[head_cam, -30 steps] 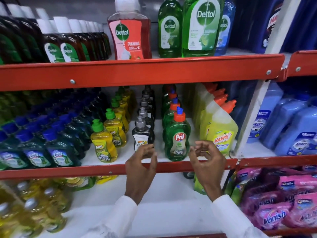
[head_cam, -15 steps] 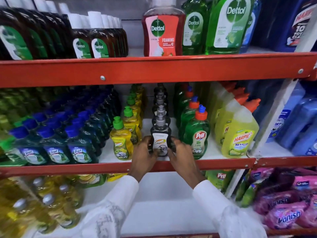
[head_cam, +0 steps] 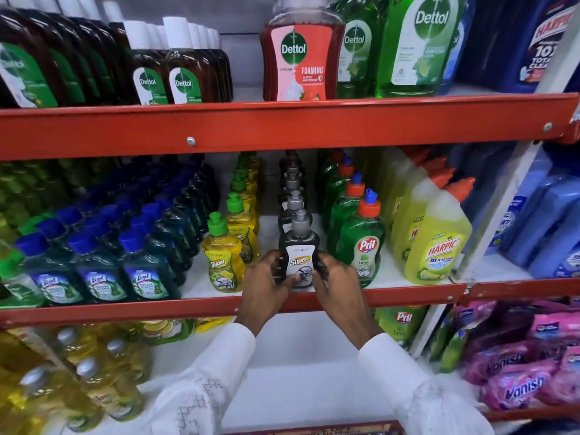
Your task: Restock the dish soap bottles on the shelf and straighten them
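A black Super dish soap bottle (head_cam: 298, 246) with a grey pump cap stands upright at the front of its row on the middle shelf (head_cam: 201, 306). My left hand (head_cam: 266, 284) grips its left side and my right hand (head_cam: 337, 279) grips its right side, thumbs on the white label. Behind it runs a row of like black bottles (head_cam: 292, 189). To its left stand yellow Super bottles (head_cam: 223, 255) with green caps. To its right stand green Pril bottles (head_cam: 361, 243) with orange caps.
Yellow Harpic bottles (head_cam: 439, 240) stand right of the Pril row, dark Lizol bottles (head_cam: 100, 265) fill the left. The red shelf rail above (head_cam: 282, 124) carries Dettol bottles (head_cam: 301, 51). Below are yellow bottles (head_cam: 78, 381) and pink Vanish packs (head_cam: 521, 384).
Both hands went from hovering open in front of the shelf to closing on the front black Super bottle. The view has shifted closer and to the left.
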Demonstrator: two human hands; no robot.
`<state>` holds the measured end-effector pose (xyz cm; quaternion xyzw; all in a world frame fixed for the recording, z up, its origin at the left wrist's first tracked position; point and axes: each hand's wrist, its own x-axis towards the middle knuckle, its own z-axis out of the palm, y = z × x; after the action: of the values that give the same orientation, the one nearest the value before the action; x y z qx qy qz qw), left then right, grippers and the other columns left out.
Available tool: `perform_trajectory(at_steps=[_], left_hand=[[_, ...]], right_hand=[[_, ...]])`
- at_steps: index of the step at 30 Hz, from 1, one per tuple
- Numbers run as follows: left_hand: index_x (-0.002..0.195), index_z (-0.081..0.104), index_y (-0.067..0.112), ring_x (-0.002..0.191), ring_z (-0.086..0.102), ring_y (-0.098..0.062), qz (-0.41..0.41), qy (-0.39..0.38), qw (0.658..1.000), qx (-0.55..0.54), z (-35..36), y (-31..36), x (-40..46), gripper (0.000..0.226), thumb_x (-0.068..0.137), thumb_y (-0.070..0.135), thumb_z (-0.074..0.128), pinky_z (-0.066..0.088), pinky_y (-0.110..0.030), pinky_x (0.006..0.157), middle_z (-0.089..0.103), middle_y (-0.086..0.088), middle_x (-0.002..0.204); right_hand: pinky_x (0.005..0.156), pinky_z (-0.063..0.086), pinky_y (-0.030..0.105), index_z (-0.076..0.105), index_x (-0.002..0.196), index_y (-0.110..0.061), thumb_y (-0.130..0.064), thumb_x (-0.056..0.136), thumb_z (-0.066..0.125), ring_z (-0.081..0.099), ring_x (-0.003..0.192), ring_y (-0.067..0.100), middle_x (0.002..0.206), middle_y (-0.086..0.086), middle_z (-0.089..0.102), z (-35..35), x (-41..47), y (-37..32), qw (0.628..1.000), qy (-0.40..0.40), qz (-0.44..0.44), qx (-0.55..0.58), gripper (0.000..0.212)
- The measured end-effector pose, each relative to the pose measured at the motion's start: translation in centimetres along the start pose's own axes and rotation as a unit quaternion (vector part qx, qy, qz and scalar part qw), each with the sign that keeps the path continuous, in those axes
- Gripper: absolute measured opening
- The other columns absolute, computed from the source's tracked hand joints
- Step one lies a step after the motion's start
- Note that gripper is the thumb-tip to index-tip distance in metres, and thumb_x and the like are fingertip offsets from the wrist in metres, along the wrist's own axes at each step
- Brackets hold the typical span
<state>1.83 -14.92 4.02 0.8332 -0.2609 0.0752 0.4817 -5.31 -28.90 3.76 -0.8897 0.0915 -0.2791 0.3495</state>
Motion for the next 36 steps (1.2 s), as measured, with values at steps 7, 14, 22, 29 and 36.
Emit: perform_trajectory(at_steps=[7,14,22,29,36], left_hand=[[0.114,0.067,0.020,0.096,0.066,-0.005,0.041,0.135,0.990,-0.025,-1.9,-0.7,-3.6,0.031,0.084,0.021,0.074,0.055,-0.026,0.088,0.073,0.004,0.108],[0.132,0.050,0.009,0.115,0.060,-0.026,-0.031,0.209,0.977,0.003,-8.4,-4.2,-3.3,0.055,0.079,0.004,0.067,0.051,-0.042,0.100,0.061,-0.010,0.127],[0.125,0.063,0.014,0.104,0.070,-0.020,-0.008,0.035,0.997,0.063,-9.9,-5.7,-1.5,0.043,0.084,0.004,0.071,0.044,-0.007,0.084,0.075,-0.004,0.115],[0.129,0.062,0.014,0.104,0.071,-0.017,0.013,0.025,0.998,0.048,-9.7,-6.0,-1.5,0.046,0.085,0.012,0.075,0.057,-0.032,0.094,0.076,-0.003,0.116],[0.132,0.059,0.016,0.106,0.070,-0.013,0.009,0.007,0.999,0.030,-9.8,-5.6,-1.6,0.048,0.087,0.012,0.074,0.056,-0.031,0.096,0.075,-0.001,0.119]], right_hand=[[0.067,0.061,0.025,0.074,0.103,-0.019,-0.013,0.086,0.074,0.070,0.067,0.008,0.091,-0.001,0.078,-0.1,-2.0,-0.8,0.980,0.197,-0.018,0.037,0.018],[0.085,0.061,0.036,0.069,0.123,-0.015,-0.012,0.089,0.068,0.075,0.089,0.017,0.110,0.005,0.078,6.0,-1.0,-5.8,0.995,0.013,-0.039,0.087,0.034],[0.091,0.060,0.041,0.069,0.121,-0.013,-0.010,0.090,0.068,0.075,0.098,0.024,0.111,0.008,0.078,8.9,1.0,-6.6,0.995,-0.066,0.000,0.069,0.031],[0.088,0.062,0.039,0.069,0.122,-0.014,-0.011,0.088,0.068,0.076,0.093,0.020,0.108,0.006,0.079,8.8,0.7,-6.1,0.997,-0.042,0.010,0.065,0.034],[0.092,0.059,0.029,0.070,0.122,-0.012,-0.011,0.088,0.069,0.075,0.097,0.020,0.112,0.005,0.079,8.2,0.4,-6.8,0.997,-0.040,0.015,0.059,0.035]])
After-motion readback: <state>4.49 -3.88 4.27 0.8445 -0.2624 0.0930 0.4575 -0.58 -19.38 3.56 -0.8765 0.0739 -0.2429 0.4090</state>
